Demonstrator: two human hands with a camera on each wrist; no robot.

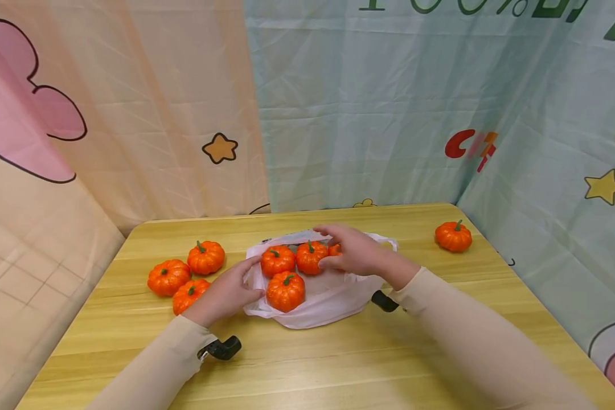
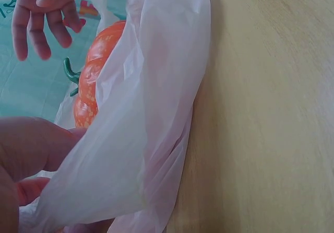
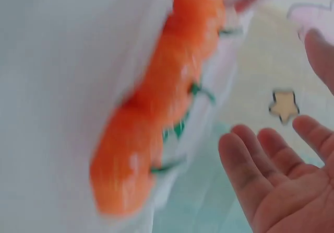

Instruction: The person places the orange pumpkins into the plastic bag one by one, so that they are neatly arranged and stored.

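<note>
A thin white plastic bag [image 1: 333, 304] lies spread on the table with several small orange pumpkins [image 1: 286, 291] in its mouth, all with green stems. My left hand [image 1: 230, 289] holds the bag's left rim; in the left wrist view its thumb [image 2: 36, 144] lies inside the film, beside a pumpkin [image 2: 107, 53]. Over the bag's right side is my right hand [image 1: 356, 250], fingers spread and apart from the pumpkins in the right wrist view. It partly hides one pumpkin [image 1: 335, 250] in the head view.
Three more pumpkins sit left of the bag, one of them [image 1: 206, 258] farthest back and another [image 1: 187, 293] partly behind my left hand. A lone pumpkin [image 1: 453, 236] stands near the right edge of the wooden table [image 1: 307, 370]. Printed curtains [image 1: 379, 125] surround the table.
</note>
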